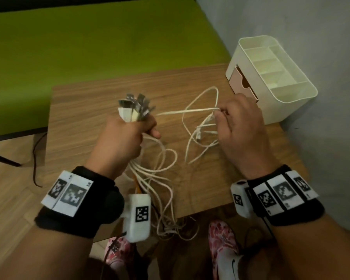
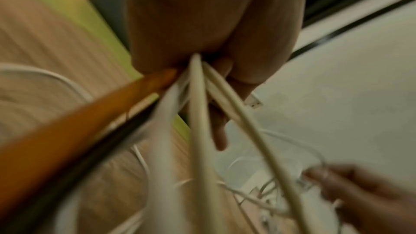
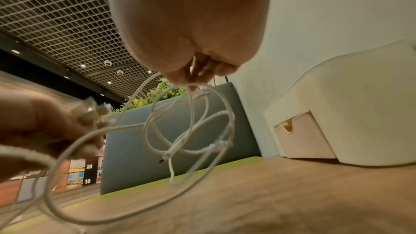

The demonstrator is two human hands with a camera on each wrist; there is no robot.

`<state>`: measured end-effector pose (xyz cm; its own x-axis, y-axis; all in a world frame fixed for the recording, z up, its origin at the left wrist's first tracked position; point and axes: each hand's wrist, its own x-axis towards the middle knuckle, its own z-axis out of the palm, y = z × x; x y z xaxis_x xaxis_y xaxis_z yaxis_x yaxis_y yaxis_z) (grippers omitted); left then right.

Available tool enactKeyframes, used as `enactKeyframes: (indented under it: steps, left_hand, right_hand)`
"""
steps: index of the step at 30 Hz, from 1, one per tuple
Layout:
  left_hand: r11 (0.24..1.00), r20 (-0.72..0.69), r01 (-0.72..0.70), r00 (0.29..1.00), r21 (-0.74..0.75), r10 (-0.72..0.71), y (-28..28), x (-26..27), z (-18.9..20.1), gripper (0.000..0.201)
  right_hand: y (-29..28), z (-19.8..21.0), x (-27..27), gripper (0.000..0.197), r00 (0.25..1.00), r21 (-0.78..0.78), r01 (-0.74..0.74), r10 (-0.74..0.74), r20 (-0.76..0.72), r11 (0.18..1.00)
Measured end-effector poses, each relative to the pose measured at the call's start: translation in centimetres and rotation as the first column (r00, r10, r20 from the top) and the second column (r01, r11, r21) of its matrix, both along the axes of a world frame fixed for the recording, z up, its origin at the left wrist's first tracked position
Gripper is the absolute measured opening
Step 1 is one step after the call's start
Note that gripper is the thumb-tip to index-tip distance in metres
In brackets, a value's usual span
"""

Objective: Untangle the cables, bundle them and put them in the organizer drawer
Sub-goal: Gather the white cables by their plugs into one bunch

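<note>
From the head view, the untangling step is in hand. The left hand (image 1: 127, 136) is fisted round a bunch of USB plugs (image 1: 134, 109) that stick up out of it, at least five though blur prevents an exact count, and their white cables (image 1: 160, 170) trail down toward the near edge of the wooden bench (image 1: 85, 110). The right hand (image 1: 240, 126) pinches one white strand, drawn nearly taut between the two hands, with loose loops and a few small connectors hanging under it to the right of centre. One cream organizer (image 1: 271, 77) stands at the far right corner, its single pink drawer (image 1: 245, 83) pulled partly out and apparently empty.

The left wrist view shows the fist closed on several white cables and one orange cable (image 2: 94, 113), with a dark lead beside it; roughly five strands leave the hand.

In the right wrist view the fingertips (image 3: 191, 77) pinch one thin cable above a knot of three or four crossed loops (image 3: 191, 127).

Next, I judge, that strand must be threaded back through the loops, not tugged, since pulling would tighten the knot; bundling comes after.
</note>
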<state>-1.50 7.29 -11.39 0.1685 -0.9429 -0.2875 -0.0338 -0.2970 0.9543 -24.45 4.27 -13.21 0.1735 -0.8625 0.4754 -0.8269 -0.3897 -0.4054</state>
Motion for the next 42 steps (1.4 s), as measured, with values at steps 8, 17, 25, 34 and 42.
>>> enactKeyframes:
  steps: [8,17,25,34,42]
  left_hand:
    - [0.983,0.457,0.09,0.89,-0.162,-0.006,0.3,-1.6,-0.9,0.024]
    - [0.918,0.355,0.373,0.883,-0.134,-0.307,1.5,-3.1,0.5,0.04]
    - [0.962,0.17,0.228,0.965,-0.148,-0.202,1.0,-2.4,0.5,0.045]
    - [0.927,0.421,0.351,0.866,-0.132,-0.268,0.9,-2.8,-0.4,0.017]
    - [0.985,-0.325,0.001,0.944,-0.172,-0.057,0.5,-0.8,0.8,0.008]
  right_hand:
    - [0.3,-1.3,0.6,0.012,0.981,-0.067,-0.191,0.188,-0.044,0.979]
    - [0.6,-1.6,1.1,0.019,0.968,-0.012,-0.199,0.195,-0.155,0.98]
    - [0.6,-2.3,1.1,0.014,0.986,0.095,-0.092,0.105,-0.132,0.991]
    - [1.0,-0.7,1.7,0.033,0.965,0.11,-0.237,0.22,0.142,0.965]
    - [0.3,-0.7,0.4,0.028,0.988,0.282,-0.135,0.107,0.112,0.95]
